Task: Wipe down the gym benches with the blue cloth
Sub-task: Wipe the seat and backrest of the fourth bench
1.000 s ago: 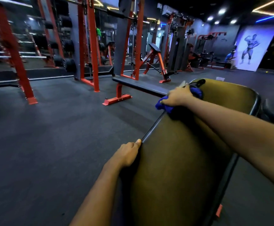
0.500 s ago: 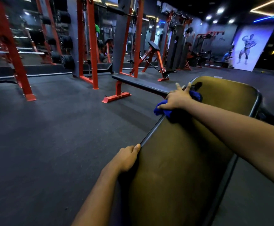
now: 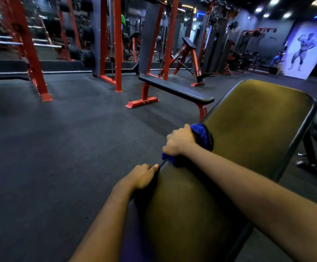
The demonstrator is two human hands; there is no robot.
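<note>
A dark padded gym bench (image 3: 252, 129) fills the lower right, its pad tilted away from me. My right hand (image 3: 179, 141) grips the blue cloth (image 3: 201, 135) and holds it against the pad's left edge, about halfway along. The cloth bunches under and around the hand, so much of it is hidden. Just below, my left hand (image 3: 143, 175) curls round the same left edge of the pad, thumb on top.
A flat bench (image 3: 174, 89) with red legs stands just beyond on the dark rubber floor (image 3: 69, 148). Red racks (image 3: 116, 44) with weight plates line the back left. An inclined red bench (image 3: 189, 53) and machines stand further back. The floor to my left is open.
My right hand has drawn the cloth down the pad's left edge toward me, ending close above my left hand. Its fingers have curled round the cloth. The left hand kept its grip.
</note>
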